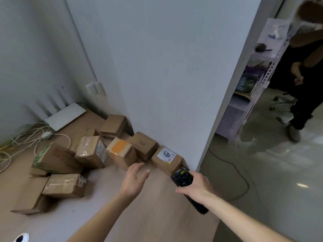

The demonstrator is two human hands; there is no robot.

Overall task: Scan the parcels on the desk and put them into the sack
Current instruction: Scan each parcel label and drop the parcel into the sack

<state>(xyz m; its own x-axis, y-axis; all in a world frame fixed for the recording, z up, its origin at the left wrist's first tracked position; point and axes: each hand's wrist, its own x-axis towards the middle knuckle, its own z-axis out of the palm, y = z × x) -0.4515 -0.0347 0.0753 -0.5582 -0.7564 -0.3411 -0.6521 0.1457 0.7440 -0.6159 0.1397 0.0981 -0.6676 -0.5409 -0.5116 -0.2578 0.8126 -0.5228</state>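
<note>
Cardboard parcels (90, 152) lie heaped on the pale wood desk (73, 217), boxy, taped and creased, some glossy with film; a white router (65, 116) and loose cables (22, 138) sit behind. The left hand (134, 180) hovers with fingers spread, empty, near the orange-labelled box (119, 148). The right hand (194, 186) grips a black handheld scanner (182, 177) beside the box with the white label (166, 155). A clean scan likely calls for turning labels upward first. No sack is visible.

brown cardboard parcels (90, 152), one orange-taped parcel (120, 149), black scanner (182, 177), white router (65, 117)
</note>
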